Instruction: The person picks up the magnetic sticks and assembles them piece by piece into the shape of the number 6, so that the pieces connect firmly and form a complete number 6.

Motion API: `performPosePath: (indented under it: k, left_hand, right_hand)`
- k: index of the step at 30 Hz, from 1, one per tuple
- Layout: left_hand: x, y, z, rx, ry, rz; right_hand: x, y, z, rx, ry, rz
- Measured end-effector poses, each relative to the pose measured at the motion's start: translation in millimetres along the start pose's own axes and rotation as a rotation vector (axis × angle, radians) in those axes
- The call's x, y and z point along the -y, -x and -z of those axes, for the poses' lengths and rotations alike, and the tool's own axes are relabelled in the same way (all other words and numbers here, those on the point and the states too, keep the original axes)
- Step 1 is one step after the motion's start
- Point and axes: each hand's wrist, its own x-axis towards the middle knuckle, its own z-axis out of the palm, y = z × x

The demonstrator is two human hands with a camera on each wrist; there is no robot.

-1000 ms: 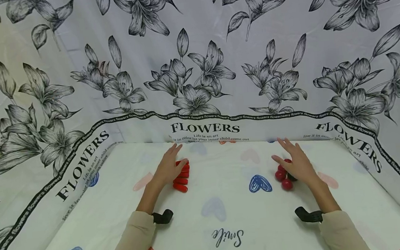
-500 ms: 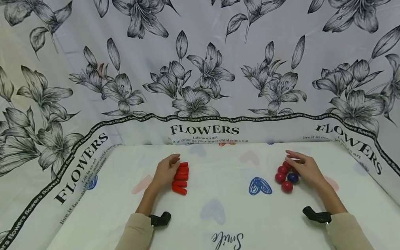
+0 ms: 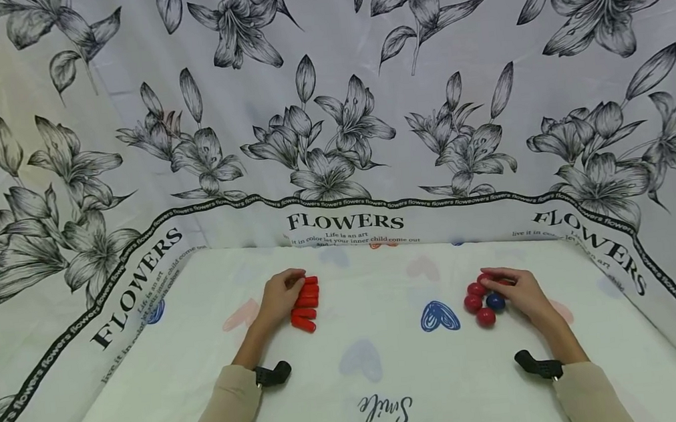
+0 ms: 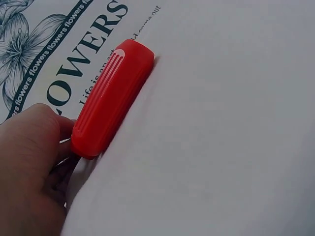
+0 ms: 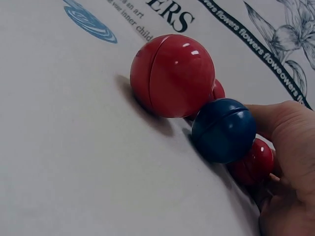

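Observation:
In the head view, a row of several short red plastic sticks [image 3: 307,302] lies on the left. My left hand [image 3: 276,297] is at its far end, thumb and fingers pinching the farthest stick. The left wrist view shows the nearest ribbed red stick [image 4: 114,98] large, hiding the fingertips' contact. On the right, several glossy red balls [image 3: 485,317], each with a groove, cluster round a dark blue ball [image 3: 495,302]. My right hand [image 3: 524,290] pinches the farthest red ball [image 3: 483,279] between thumb and fingers. In the right wrist view the blue ball [image 5: 224,130] partly covers that grip.
A white cloth [image 3: 385,341] printed with hearts and the word "Smile" covers the table. Flower-printed curtain [image 3: 331,138] hangs along its back and sides. A black wrist camera mount [image 3: 274,374] sits on the left forearm, another black mount [image 3: 537,364] on the right.
Both hands were spread above the sticks and balls. They have come down and drawn back, fingers closing on the far red stick and far red ball. The blue ball is now uncovered in the head view.

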Motion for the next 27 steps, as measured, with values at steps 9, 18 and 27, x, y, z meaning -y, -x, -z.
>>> performPosePath:
  k: [9, 18, 27]
  left_hand:
    - [3.3, -1.5, -0.5, -0.028, 0.043, -0.006]
    - [5.2, -2.3, -1.0, -0.077, 0.125, 0.052]
    - [-2.5, -0.4, 0.6, -0.282, 0.209, 0.011]
  right_hand:
    - [-0.8, 0.2, -1.6, -0.014, 0.012, 0.02]
    - [-1.5, -1.0, 0.6, -0.011, -0.048, -0.045]
    - [9.9, 1.8, 7.6, -0.023, -0.08, -0.066]
